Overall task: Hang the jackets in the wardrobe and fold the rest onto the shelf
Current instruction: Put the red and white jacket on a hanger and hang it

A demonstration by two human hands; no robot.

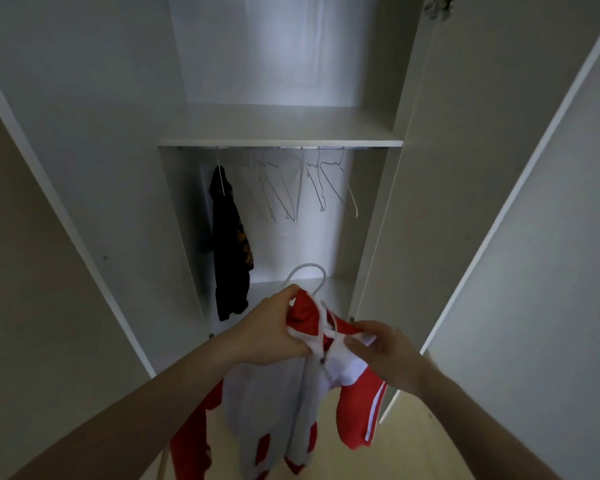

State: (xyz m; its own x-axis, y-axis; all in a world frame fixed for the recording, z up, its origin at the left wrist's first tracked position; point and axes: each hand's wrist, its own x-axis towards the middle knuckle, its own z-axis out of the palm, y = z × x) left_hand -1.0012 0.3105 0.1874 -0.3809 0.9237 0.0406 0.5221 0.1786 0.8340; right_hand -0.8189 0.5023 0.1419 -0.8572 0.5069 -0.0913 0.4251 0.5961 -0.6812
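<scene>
Head view: the left hand [274, 327] grips the red collar of a red and white jacket [302, 403], its fingers curled round the cloth just below the hook of a white hanger [309, 277]. The right hand [381, 351] pinches the white shoulder on the other side of the zip, thumb pressed on the fabric. The jacket hangs down between the two forearms, in front of the open wardrobe [378, 202] and well below its rail [281, 147]. The hanger's arms are hidden inside the cloth, so the garment seems to be seated on it, though I cannot tell how squarely.

On the rail, at its left end, a dark jacket [231, 244] already hangs; several bare hangers [291, 188] fill the middle and right. The shelf [281, 129] above the rail carries nothing that shows.

The step in hand looks like settling this jacket on its hanger. The next move calls for freeing the hook, lifting it up to the rail and catching it in a gap beside the dark jacket, with the collar kept from slipping
</scene>
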